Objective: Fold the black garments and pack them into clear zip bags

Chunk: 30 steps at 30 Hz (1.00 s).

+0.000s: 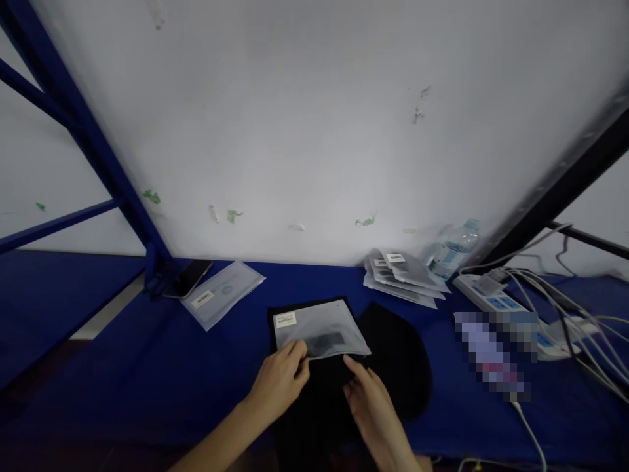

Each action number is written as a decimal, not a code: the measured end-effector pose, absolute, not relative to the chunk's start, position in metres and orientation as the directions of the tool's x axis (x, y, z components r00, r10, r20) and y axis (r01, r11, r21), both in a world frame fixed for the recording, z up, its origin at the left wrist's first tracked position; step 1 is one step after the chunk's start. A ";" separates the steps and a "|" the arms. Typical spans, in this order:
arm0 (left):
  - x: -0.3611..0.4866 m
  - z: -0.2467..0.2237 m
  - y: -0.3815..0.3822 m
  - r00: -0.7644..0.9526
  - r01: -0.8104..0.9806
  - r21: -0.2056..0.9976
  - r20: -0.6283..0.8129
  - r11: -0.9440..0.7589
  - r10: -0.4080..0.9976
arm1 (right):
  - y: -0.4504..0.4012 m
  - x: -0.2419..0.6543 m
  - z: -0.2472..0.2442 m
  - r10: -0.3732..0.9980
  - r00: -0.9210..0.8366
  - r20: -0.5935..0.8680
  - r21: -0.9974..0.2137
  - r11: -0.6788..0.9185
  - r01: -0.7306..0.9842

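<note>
A frosted zip bag (324, 321) with a white barcode label lies on black cloth in front of me. Something dark shows through its near half; its kind cannot be made out. My left hand (282, 377) is closed, pinching the near, zipper-side edge of the bag left of its middle. My right hand (371, 400) is at the same edge farther right, thumb tip against or just beside it. Its thumb and curled fingers are apart over the cloth, and nothing shows between them. Black cloth (398, 360) also spreads out to the right of the bag.
On the blue tabletop (196, 380), another frosted bag (223, 295) and a phone (193, 276) lie back left. Several stacked bags (405, 278) and a plastic bottle (452, 252) are back right. A power strip (501, 303), cables and a pixelated object (491, 357) occupy the right.
</note>
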<state>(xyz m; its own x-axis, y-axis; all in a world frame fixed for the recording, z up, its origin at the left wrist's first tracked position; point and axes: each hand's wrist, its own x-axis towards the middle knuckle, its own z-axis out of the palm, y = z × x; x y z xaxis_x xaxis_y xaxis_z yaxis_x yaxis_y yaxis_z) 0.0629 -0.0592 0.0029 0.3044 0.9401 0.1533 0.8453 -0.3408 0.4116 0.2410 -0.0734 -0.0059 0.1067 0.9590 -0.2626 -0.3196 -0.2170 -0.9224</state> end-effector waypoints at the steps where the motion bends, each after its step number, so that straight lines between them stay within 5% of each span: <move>1: 0.063 0.003 -0.060 0.307 0.840 0.418 0.163 -0.347 0.938 | -0.077 0.240 -0.006 0.961 0.093 -0.260 -0.934 -0.225 -0.278; 6: 0.065 0.009 -0.063 0.358 0.808 0.420 0.208 -0.414 0.910 | -0.077 0.237 -0.007 0.943 0.035 -0.331 -0.943 -0.332 0.021; 13: 0.059 0.024 -0.061 0.517 0.730 0.317 0.324 -0.605 0.793 | -0.048 0.222 -0.003 0.932 -0.012 -0.363 -0.862 -0.341 -0.376; 17: 0.057 0.021 -0.058 0.617 0.640 0.301 0.346 -0.707 0.707 | -0.033 0.212 -0.004 0.953 -0.072 -0.293 -0.838 -0.292 -0.461; 21: 0.056 0.008 -0.060 0.581 0.669 0.376 0.274 -0.642 0.766 | -0.035 0.213 -0.010 0.980 -0.099 -0.172 -0.874 -0.198 -0.445; 26: 0.054 -0.003 -0.067 0.631 0.677 0.322 0.209 -0.662 0.747 | -0.054 0.242 -0.014 0.992 -0.084 -0.098 -0.991 -0.106 -0.087; 30: 0.051 -0.001 -0.072 0.647 0.673 0.321 0.179 -0.666 0.741 | -0.070 0.254 -0.006 0.999 -0.013 0.039 -0.941 0.041 0.336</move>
